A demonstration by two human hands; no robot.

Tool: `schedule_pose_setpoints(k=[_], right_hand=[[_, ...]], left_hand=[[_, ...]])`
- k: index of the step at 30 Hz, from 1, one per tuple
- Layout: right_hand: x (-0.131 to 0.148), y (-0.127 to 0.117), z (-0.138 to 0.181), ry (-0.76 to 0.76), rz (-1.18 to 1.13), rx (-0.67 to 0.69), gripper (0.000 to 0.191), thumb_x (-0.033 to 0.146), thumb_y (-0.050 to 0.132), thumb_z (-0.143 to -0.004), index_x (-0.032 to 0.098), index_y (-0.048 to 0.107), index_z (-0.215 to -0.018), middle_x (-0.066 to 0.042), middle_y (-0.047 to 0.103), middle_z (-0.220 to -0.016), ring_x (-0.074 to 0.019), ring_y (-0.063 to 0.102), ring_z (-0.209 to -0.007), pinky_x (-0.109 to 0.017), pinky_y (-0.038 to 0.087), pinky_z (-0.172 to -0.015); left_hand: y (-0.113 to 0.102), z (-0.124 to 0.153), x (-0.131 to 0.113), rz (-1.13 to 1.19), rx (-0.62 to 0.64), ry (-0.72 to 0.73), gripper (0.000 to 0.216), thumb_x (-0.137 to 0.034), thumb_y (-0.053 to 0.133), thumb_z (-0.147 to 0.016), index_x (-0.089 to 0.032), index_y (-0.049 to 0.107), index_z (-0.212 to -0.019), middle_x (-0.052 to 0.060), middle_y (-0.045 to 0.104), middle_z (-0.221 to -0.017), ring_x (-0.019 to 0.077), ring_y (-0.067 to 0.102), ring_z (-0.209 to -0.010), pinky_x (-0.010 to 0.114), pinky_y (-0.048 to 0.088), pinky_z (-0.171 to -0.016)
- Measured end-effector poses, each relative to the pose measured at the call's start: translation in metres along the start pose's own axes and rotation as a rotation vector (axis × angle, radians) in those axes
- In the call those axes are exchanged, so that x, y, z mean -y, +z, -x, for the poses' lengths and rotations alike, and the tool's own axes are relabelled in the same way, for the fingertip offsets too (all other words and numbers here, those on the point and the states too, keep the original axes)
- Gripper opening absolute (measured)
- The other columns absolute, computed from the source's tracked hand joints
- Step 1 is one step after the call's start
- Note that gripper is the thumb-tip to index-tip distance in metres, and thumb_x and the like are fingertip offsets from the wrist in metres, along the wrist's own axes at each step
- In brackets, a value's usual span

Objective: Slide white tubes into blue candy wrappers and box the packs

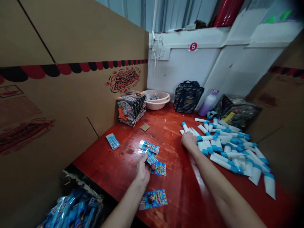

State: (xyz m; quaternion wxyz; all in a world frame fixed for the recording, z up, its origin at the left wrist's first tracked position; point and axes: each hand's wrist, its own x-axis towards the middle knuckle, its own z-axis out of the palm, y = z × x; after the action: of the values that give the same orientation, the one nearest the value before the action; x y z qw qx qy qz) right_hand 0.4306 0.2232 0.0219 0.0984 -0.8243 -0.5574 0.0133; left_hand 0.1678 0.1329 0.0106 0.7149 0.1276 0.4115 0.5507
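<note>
My left hand [143, 169] is closed on a small blue printed plastic pouch [151, 158] with a clear part. More blue pouches lie around it: one just beyond [153, 148], one beside my fingers [160, 169] and one nearer the front edge [156, 198]. Another pouch [113, 141] rests by itself to the left. My right hand [189, 141] reaches to the left edge of a heap of white tubes with blue caps [228, 155]. Its fingers curl over a white tube [184, 127]; the fingertips are partly hidden.
Tall cardboard [71, 104] walls the left. At the back stand a display box [131, 107], pale basins [158, 103], a dark patterned bag [188, 96] and a purple-white bottle [209, 103]. A cardboard square [144, 127] lies mid-table. Below left, a carton holds many blue packets [71, 209].
</note>
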Motion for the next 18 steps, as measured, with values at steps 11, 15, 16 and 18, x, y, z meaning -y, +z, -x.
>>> schedule_pose_setpoints(k=[11, 15, 16, 18], right_hand=[[0.014, -0.005, 0.068, -0.145, -0.062, 0.143, 0.019, 0.011, 0.053, -0.074, 0.011, 0.064, -0.09, -0.015, 0.064, -0.097, -0.0259, 0.059, -0.094, -0.032, 0.041, -0.076], [0.031, -0.016, 0.134, -0.21, -0.407, 0.103, 0.022, 0.021, 0.054, -0.076, 0.015, 0.059, -0.097, -0.005, 0.064, -0.091, -0.018, 0.06, -0.082, -0.027, 0.045, -0.071], [0.036, -0.02, 0.154, -0.204, -0.629, 0.068, 0.024, 0.024, 0.056, -0.076, 0.016, 0.058, -0.098, -0.004, 0.064, -0.089, -0.0178, 0.06, -0.079, -0.028, 0.047, -0.07], [0.046, -0.028, 0.196, -0.174, -1.155, -0.012, 0.03, 0.03, 0.064, -0.072, 0.017, 0.057, -0.098, -0.003, 0.064, -0.085, -0.0191, 0.06, -0.077, -0.031, 0.05, -0.069]], left_hand=[[-0.013, 0.027, -0.003, 0.042, 0.042, -0.007, 0.026, -0.036, 0.068, -0.065, -0.018, 0.051, -0.06, -0.003, 0.051, -0.046, 0.0102, 0.044, -0.034, 0.026, 0.039, -0.042], [-0.02, 0.046, -0.004, 0.015, 0.037, 0.086, 0.029, -0.041, 0.069, -0.062, -0.018, 0.052, -0.063, -0.005, 0.049, -0.045, 0.0101, 0.043, -0.035, 0.025, 0.036, -0.039], [-0.021, 0.05, -0.004, 0.01, 0.017, 0.099, 0.029, -0.041, 0.07, -0.062, -0.018, 0.053, -0.065, -0.005, 0.049, -0.047, 0.0103, 0.044, -0.036, 0.024, 0.035, -0.038], [-0.025, 0.058, -0.001, -0.004, -0.025, 0.093, 0.03, -0.041, 0.07, -0.061, -0.017, 0.054, -0.069, -0.004, 0.052, -0.05, 0.0111, 0.047, -0.039, 0.024, 0.034, -0.038]])
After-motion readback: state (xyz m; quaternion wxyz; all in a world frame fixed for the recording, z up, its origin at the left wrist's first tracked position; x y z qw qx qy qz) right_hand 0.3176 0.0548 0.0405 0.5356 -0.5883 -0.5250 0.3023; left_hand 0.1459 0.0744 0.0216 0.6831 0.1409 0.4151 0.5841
